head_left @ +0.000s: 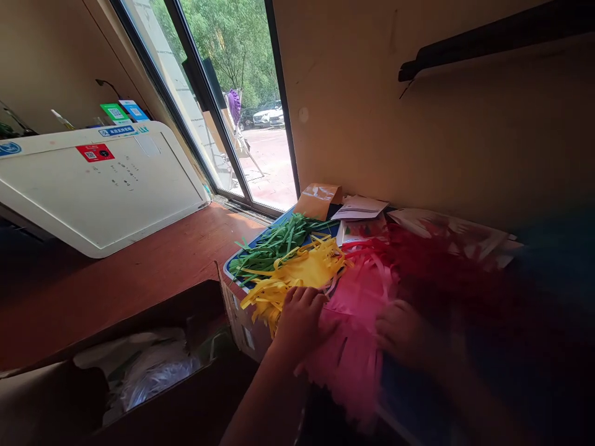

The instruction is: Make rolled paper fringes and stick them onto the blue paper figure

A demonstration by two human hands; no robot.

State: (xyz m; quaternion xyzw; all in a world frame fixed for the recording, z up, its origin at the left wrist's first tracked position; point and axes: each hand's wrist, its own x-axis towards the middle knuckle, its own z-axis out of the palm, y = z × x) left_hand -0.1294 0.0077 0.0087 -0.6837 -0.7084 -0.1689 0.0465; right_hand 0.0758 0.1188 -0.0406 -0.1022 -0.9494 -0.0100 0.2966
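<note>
A bundle of pink fringed strips (356,291) hangs over the front edge of a blue table, with a narrow slit in its lower part. At its left edge, my left hand (304,319) has bent fingers closed on it, the thumb reaching across the pink. My right hand (402,331), dim and slightly blurred, curls its fingers at the right edge of the same bundle. Yellow strips (309,266) lie just beyond my left hand, and green strips (274,244) beyond those. Dark red strips (418,260) spread to the right, smeared in shadow.
An open cardboard box (218,310) with clear plastic inside stands at lower left. An orange envelope (318,199) and flat packets (360,208) lie at the table's back by the wall. A white board (106,210) leans left of the glass door (246,155).
</note>
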